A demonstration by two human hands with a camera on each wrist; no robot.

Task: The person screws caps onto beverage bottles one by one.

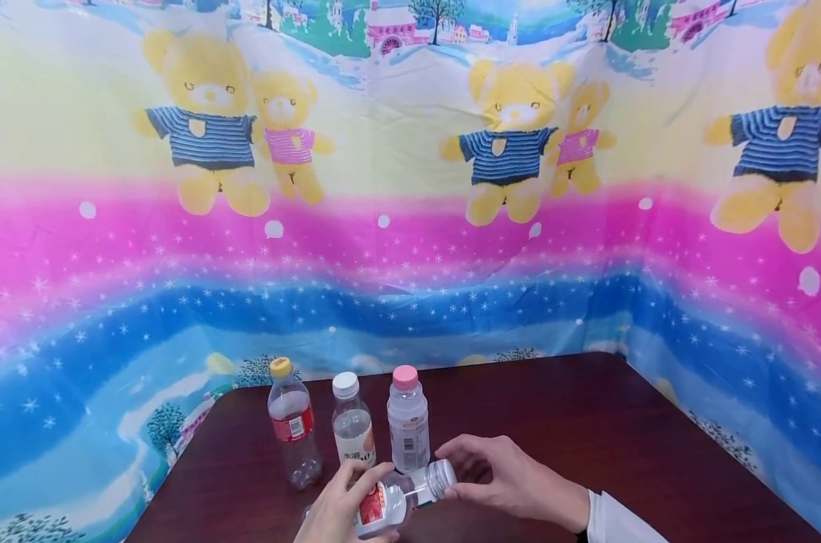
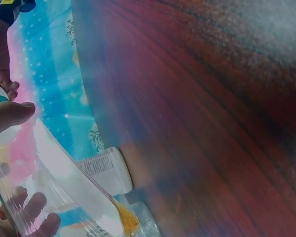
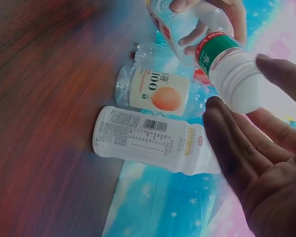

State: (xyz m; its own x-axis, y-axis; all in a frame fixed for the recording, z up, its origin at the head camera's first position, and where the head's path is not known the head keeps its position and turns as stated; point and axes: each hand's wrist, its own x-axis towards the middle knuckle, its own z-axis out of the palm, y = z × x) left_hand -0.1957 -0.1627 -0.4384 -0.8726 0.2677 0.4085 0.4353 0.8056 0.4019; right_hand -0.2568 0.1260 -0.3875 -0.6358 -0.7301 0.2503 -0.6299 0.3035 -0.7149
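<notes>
My left hand [image 1: 345, 505] grips a clear plastic bottle [image 1: 399, 498] that lies tilted sideways, its neck toward the right. The bottle has a red-and-white label, and a green and red band [image 3: 214, 49] near its neck. At its end is a white cap [image 1: 440, 479], with my right hand [image 1: 512, 483] around it. In the right wrist view, the right thumb and fingertips sit at opposite edges of the cap, and the other fingers are spread behind. The left wrist view shows the left thumb [image 2: 12, 116] lying across the bottle.
Behind the hands, three bottles stand in a row on the dark wooden table [image 1: 552, 407]: a yellow-capped one [image 1: 291, 430], a white-capped one [image 1: 352, 422] and a pink-capped one [image 1: 408, 430]. A patterned cloth [image 1: 396, 249] hangs around the table's far edges.
</notes>
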